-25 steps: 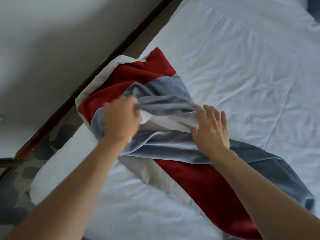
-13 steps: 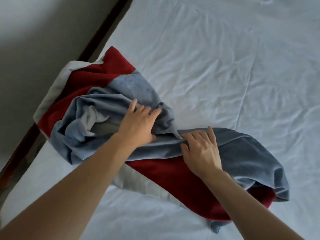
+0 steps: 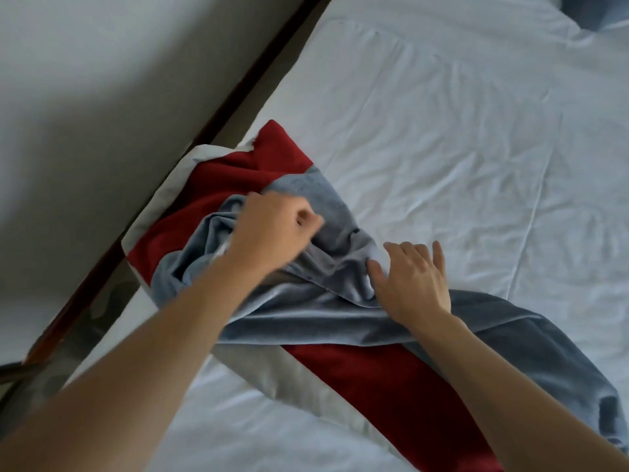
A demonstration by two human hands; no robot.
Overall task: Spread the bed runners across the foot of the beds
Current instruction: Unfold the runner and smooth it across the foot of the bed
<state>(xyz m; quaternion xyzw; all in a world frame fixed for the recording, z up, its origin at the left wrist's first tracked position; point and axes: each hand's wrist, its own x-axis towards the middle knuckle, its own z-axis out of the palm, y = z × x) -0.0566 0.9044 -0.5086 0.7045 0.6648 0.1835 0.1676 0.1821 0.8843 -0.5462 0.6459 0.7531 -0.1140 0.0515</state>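
A red, grey-blue and pale grey bed runner (image 3: 391, 379) lies twisted and bunched across the near part of the white bed (image 3: 459, 137). Its left end reaches the bed's left edge, and its right end trails off toward the lower right. My left hand (image 3: 272, 229) is curled into a fist and grips a bunched grey-blue fold near the left end. My right hand (image 3: 413, 277) lies on the grey-blue fabric in the middle, fingers fairly straight, pressing a fold down.
A dark wooden rail (image 3: 211, 127) runs diagonally along the bed's left side, with a white wall (image 3: 102, 97) behind it. Patterned floor (image 3: 51, 379) shows at the lower left. A blue-grey pillow corner (image 3: 592, 10) sits at the top right.
My left hand has gone from flat on the fabric to a fist gripping a fold, moved up and left. My right hand has shifted slightly along the fold. The camera view has swung.
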